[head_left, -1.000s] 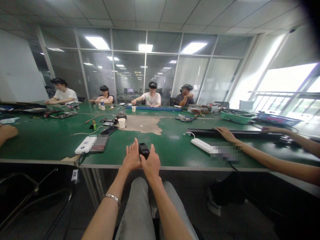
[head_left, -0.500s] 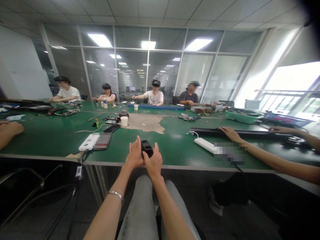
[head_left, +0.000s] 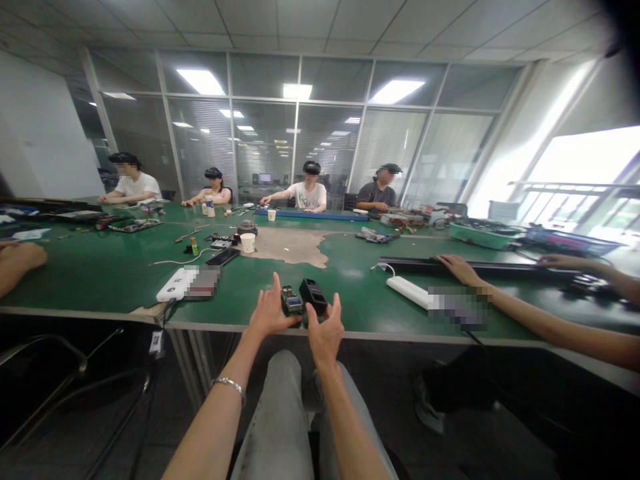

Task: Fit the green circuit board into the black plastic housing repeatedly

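Observation:
My left hand (head_left: 270, 312) holds a small circuit board (head_left: 291, 301) with a bluish part on it, the thumb along its near edge and the index finger pointing up. A black plastic housing (head_left: 313, 296) is gripped in my right hand (head_left: 326, 332), tilted beside the board with a narrow gap between them. Both pieces are just above the green table (head_left: 350, 313) near its front edge. Palms and some fingers are hidden from this angle.
Left of my hands lie a white power bank (head_left: 176, 285) and a black phone (head_left: 223, 257). Beyond them stands a paper cup (head_left: 247, 243). A white power strip (head_left: 407, 291) is on the right, near a co-worker's hand (head_left: 459, 270) on a long black bar (head_left: 415, 264).
The black device has come apart into two pieces. My right hand has moved right with the black housing, while the circuit board stays in my left hand.

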`<state>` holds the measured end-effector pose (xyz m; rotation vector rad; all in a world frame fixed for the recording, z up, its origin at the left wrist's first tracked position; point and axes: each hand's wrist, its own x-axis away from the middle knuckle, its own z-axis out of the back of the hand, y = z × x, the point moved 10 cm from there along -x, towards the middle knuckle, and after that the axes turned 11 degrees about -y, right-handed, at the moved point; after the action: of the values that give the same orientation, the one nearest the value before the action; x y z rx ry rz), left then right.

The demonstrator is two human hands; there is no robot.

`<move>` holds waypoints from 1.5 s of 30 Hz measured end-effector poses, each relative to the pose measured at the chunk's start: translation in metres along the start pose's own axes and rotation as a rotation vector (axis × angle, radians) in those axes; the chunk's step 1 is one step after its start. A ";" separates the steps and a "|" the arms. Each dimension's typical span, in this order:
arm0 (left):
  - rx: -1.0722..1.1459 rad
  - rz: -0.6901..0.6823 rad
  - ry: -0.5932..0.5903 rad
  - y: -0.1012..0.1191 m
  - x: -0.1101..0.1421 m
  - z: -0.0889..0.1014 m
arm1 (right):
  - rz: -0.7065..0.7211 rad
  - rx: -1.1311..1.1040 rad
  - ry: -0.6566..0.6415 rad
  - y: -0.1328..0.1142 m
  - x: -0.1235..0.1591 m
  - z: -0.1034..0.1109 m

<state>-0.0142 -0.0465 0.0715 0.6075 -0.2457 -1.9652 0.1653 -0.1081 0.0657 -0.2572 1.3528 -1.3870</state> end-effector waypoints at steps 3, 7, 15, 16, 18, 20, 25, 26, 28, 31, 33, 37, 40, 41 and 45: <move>-0.008 -0.019 0.010 0.001 0.000 0.001 | 0.009 0.093 -0.038 0.002 -0.002 -0.004; -0.008 -0.032 0.023 0.001 0.000 0.001 | 0.027 0.264 -0.150 0.006 0.000 -0.016; -0.005 -0.059 0.020 0.000 -0.001 -0.001 | 0.051 0.267 -0.144 0.002 0.000 -0.014; -0.008 -0.055 0.020 0.000 -0.002 -0.001 | 0.028 0.269 -0.150 0.002 -0.002 -0.013; -0.010 -0.042 0.014 -0.001 -0.003 -0.001 | -0.016 0.251 -0.132 0.000 -0.006 -0.008; -0.005 -0.031 -0.001 -0.002 -0.003 -0.002 | -0.034 0.183 -0.074 -0.005 -0.008 0.001; 0.010 -0.028 -0.015 -0.001 -0.003 -0.001 | 0.052 0.016 -0.035 -0.032 -0.013 0.001; 0.012 -0.030 -0.011 -0.001 -0.002 0.000 | 0.066 0.007 -0.054 -0.037 -0.014 -0.004; 0.013 -0.037 -0.006 0.000 -0.001 0.001 | 0.071 0.012 -0.101 -0.045 -0.015 -0.015; 0.007 -0.041 0.007 0.001 0.001 0.003 | 0.041 0.089 -0.166 -0.050 -0.017 -0.031; 0.001 -0.027 0.017 0.001 0.003 0.003 | 0.023 0.169 -0.197 -0.051 -0.017 -0.040; -0.024 0.039 0.019 -0.003 0.004 0.002 | 0.029 0.294 -0.239 -0.050 -0.015 -0.049; -0.046 0.050 0.031 -0.002 0.006 0.003 | 0.046 0.345 -0.268 -0.048 -0.011 -0.052; -0.049 0.031 0.031 0.000 0.007 0.003 | 0.054 0.353 -0.275 -0.048 -0.010 -0.052; -0.045 -0.040 0.021 0.005 0.008 0.004 | 0.066 0.361 -0.293 -0.052 -0.011 -0.050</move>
<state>-0.0146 -0.0562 0.0746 0.6079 -0.1765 -1.9962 0.1025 -0.0865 0.0971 -0.1636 0.8467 -1.4462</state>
